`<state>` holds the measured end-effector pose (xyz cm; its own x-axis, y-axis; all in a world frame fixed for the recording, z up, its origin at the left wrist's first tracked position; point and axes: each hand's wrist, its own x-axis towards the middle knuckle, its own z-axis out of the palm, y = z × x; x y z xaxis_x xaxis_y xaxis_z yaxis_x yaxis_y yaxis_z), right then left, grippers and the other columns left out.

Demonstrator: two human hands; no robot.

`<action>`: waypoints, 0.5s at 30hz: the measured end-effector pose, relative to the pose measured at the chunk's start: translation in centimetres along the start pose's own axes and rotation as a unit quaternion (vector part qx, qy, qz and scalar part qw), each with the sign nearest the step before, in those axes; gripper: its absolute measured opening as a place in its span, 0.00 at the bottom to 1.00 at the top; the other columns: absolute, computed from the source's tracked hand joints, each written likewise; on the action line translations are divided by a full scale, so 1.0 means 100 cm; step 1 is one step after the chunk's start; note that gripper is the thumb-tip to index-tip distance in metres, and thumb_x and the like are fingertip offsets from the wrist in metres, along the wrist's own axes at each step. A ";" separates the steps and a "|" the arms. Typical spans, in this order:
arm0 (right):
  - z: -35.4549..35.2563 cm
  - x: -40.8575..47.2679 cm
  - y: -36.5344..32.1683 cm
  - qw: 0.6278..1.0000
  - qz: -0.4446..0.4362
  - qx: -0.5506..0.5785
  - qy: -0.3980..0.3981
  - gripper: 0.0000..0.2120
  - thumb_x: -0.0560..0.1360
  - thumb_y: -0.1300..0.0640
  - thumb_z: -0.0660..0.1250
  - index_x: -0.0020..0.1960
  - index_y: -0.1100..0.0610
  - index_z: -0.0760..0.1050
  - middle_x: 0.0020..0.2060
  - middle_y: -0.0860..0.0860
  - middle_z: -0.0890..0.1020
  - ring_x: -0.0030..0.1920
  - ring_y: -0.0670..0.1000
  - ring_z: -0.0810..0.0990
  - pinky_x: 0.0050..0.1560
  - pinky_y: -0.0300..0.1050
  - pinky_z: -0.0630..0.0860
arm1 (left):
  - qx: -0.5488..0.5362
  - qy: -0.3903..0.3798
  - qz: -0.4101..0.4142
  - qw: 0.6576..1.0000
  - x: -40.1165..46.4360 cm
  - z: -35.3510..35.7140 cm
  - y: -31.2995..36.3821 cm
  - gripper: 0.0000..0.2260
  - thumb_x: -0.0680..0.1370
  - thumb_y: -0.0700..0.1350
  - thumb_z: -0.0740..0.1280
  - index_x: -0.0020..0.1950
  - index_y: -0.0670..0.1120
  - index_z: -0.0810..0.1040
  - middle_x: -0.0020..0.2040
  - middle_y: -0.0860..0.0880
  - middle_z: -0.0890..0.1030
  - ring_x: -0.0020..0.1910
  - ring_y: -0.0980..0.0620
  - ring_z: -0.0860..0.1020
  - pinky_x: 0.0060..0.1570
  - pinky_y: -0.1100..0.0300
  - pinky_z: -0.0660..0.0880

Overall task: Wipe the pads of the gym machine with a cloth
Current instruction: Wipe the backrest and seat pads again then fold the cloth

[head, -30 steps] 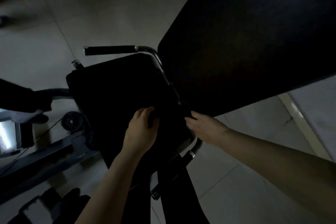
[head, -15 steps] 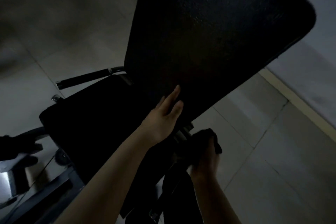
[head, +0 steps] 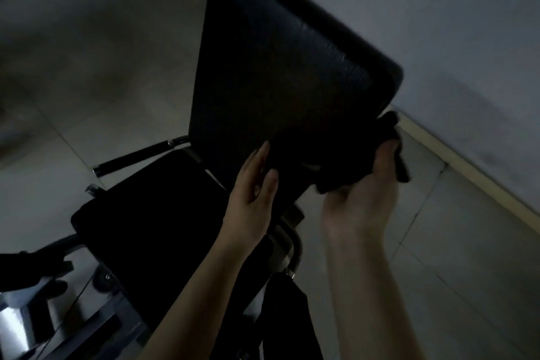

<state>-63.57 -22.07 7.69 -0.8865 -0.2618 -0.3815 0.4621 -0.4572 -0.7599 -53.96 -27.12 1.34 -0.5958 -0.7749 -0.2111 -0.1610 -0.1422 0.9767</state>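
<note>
The black back pad [head: 280, 67] of the gym machine rises at a tilt through the middle of the dim view. Below it, to the left, lies the black seat pad [head: 152, 231]. My left hand [head: 251, 196] rests flat against the back pad's lower part, fingers straight. My right hand [head: 362, 199] grips a dark cloth [head: 377, 152] bunched against the pad's lower right edge. The cloth's shape is hard to make out against the black pad.
A black-gripped handle bar [head: 137, 158] sticks out left of the seat. Metal frame parts [head: 286, 245] run under the back pad. More dark machine parts [head: 32, 266] sit at the lower left. Pale floor tiles [head: 438, 242] and a grey wall [head: 438, 9] surround the machine.
My right hand has risen with the cloth from below the back pad to its lower right edge. The view has swung up, showing the whole back pad. My left hand stays on the pad.
</note>
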 end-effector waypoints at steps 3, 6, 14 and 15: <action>0.029 0.015 -0.030 0.991 -0.128 -0.008 -0.025 0.15 0.79 0.53 0.60 0.61 0.60 0.75 0.51 0.51 0.81 0.49 0.49 0.81 0.47 0.41 0.75 | -0.019 0.023 0.116 0.993 0.013 0.006 0.044 0.20 0.77 0.54 0.63 0.65 0.72 0.63 0.75 0.56 0.60 0.72 0.59 0.63 0.68 0.56 0.67; 0.033 0.013 -0.012 0.970 -0.208 -0.108 -0.069 0.19 0.79 0.55 0.59 0.68 0.59 0.69 0.66 0.55 0.74 0.66 0.52 0.73 0.66 0.52 0.70 | 0.088 0.022 0.133 0.987 0.032 0.004 0.073 0.25 0.80 0.47 0.62 0.72 0.65 0.58 0.78 0.57 0.50 0.72 0.64 0.54 0.65 0.64 0.61; 0.026 0.008 -0.022 0.989 -0.073 -0.131 0.022 0.08 0.80 0.54 0.60 0.54 0.48 0.77 0.46 0.44 0.84 0.49 0.44 0.82 0.46 0.37 0.79 | 0.263 -0.075 0.071 0.959 0.039 0.003 0.071 0.37 0.78 0.40 0.64 0.72 0.65 0.42 0.79 0.53 0.43 0.75 0.54 0.55 0.51 0.65 0.75; 0.032 0.012 -0.035 0.985 -0.104 -0.135 0.015 0.07 0.79 0.55 0.61 0.51 0.49 0.77 0.43 0.44 0.84 0.47 0.44 0.82 0.46 0.38 0.78 | 0.257 -0.051 0.095 0.960 0.041 0.002 0.069 0.33 0.78 0.42 0.64 0.74 0.62 0.48 0.79 0.53 0.50 0.75 0.54 0.53 0.59 0.62 0.73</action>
<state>-66.14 -23.47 11.60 -0.9637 -0.1590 -0.2143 0.2497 -0.2539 -0.9344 -57.65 -31.21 7.22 -0.7226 -0.6887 -0.0590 -0.3931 0.3393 0.8546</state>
